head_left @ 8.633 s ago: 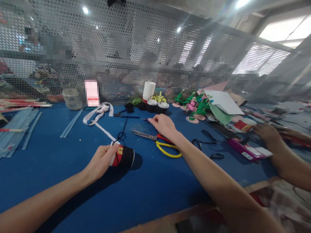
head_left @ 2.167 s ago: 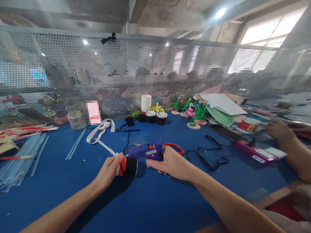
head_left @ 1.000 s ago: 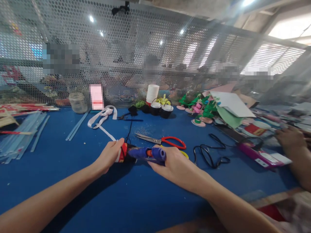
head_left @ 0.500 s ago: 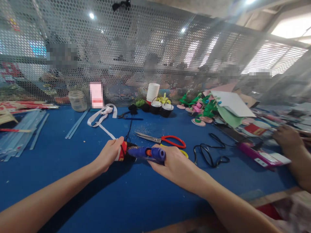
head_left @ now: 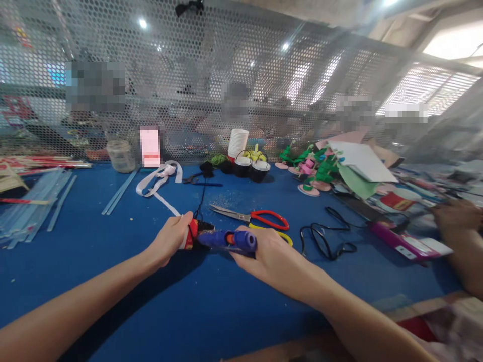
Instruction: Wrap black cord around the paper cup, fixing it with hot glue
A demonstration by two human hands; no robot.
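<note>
My left hand (head_left: pixel 171 237) is closed around a small red-and-white paper cup (head_left: pixel 191 232) partly wrapped in black yarn. A strand of black yarn (head_left: pixel 202 196) runs from the cup up to a dark ball behind it. In my right hand (head_left: pixel 269 247) is a blue glue gun (head_left: pixel 226 240), its nozzle end against or very near the cup's black side; exact contact is hidden. Scissors (head_left: pixel 251 217) with red and yellow handles lie just beyond my right hand. White ribbon (head_left: pixel 160 182) trails from its coil toward my left hand.
At the back stand stacked white cups (head_left: pixel 238 142) and small black buckets (head_left: pixel 259 170). Clear strips (head_left: pixel 41 206) lie left. Green craft plants (head_left: pixel 324 168), a black cord (head_left: pixel 328 234) and a purple case (head_left: pixel 396 242) are right, near another person's hand (head_left: pixel 456 216).
My hands, the cup and the glue gun hold nearly the same place. The other person's hand at the right has shifted slightly.
</note>
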